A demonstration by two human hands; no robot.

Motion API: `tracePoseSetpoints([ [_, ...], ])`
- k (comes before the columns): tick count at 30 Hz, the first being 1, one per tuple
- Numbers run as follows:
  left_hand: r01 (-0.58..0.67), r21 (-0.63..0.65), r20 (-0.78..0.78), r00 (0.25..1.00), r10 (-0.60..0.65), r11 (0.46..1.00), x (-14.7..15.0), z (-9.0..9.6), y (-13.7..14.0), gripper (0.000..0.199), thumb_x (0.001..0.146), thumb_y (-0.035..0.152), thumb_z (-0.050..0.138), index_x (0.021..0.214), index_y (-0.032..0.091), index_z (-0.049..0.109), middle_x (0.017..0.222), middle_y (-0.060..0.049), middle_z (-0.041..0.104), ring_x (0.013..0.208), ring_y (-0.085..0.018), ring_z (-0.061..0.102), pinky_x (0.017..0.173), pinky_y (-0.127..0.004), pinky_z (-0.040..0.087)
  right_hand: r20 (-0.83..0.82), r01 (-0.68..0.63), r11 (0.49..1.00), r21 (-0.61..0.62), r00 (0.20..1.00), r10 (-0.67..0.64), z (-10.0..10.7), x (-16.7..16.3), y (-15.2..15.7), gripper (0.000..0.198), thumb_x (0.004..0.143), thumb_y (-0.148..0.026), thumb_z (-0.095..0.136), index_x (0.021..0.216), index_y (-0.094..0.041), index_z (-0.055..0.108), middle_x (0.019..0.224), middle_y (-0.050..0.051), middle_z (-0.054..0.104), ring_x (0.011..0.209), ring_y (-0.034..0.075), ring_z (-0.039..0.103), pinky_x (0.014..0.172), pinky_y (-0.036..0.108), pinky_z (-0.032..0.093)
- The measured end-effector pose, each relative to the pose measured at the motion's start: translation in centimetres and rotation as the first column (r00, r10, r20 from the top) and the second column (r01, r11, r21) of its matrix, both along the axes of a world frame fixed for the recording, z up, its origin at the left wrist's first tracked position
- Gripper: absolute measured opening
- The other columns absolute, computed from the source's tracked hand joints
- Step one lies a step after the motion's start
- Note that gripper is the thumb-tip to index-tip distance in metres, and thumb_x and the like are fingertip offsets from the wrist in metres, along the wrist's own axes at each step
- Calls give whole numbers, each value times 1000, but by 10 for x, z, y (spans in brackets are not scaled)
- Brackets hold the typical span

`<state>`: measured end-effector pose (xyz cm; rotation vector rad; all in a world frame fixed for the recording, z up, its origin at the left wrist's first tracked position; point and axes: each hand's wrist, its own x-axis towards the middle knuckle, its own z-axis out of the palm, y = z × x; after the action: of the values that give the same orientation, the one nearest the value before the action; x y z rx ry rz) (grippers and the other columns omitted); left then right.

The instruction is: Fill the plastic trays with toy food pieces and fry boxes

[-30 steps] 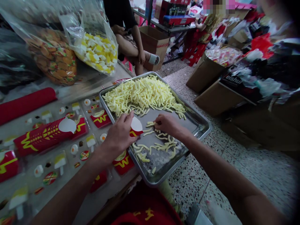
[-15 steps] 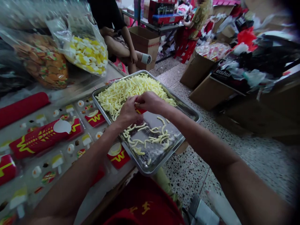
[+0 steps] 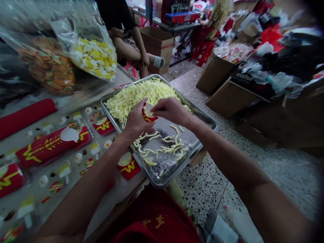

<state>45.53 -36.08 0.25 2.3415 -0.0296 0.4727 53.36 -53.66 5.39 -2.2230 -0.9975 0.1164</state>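
Far left, clear crinkled plastic blurs the top of a bag of burger-shaped pieces (image 3: pixel 50 67); next, the left hand (image 3: pixel 136 121) is clamped around a small carton (image 3: pixel 149 117), its lower part hidden by fingers and thumb, glossy red in front, pale rounded back showing, held above the shiny metal tray (image 3: pixel 154 182) with its heap of soft, bendy, pale-yellow sticks (image 3: pixel 144 89); and here's the right hand (image 3: pixel 169 109), fingers bunched at the carton's mouth, but whether they grip a stick, I can't tell!
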Motion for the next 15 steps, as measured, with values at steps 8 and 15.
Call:
tracePoseSetpoints([
  [8, -159, 16, -55, 986, 159, 987, -28, -6, 54, 96, 63, 23, 87, 149, 16, 45, 145, -15, 57, 131, -30, 57, 113, -42, 45, 104, -193, 869, -456, 958, 267, -60, -49, -6, 13, 80, -16, 68, 88, -19, 78, 96, 8, 71, 81, 19, 62, 66, 30, 42],
  [15, -250, 192, -77, 960, 268, 949, -53, 6, 64, 99, 68, 29, 84, 155, 15, 38, 139, -17, 58, 126, -33, 58, 108, -43, 48, 191, -150, 924, -352, 955, 228, -61, -53, 12, 7, 80, -18, 70, 83, -20, 76, 94, 8, 71, 94, 23, 60, 78, 32, 44],
])
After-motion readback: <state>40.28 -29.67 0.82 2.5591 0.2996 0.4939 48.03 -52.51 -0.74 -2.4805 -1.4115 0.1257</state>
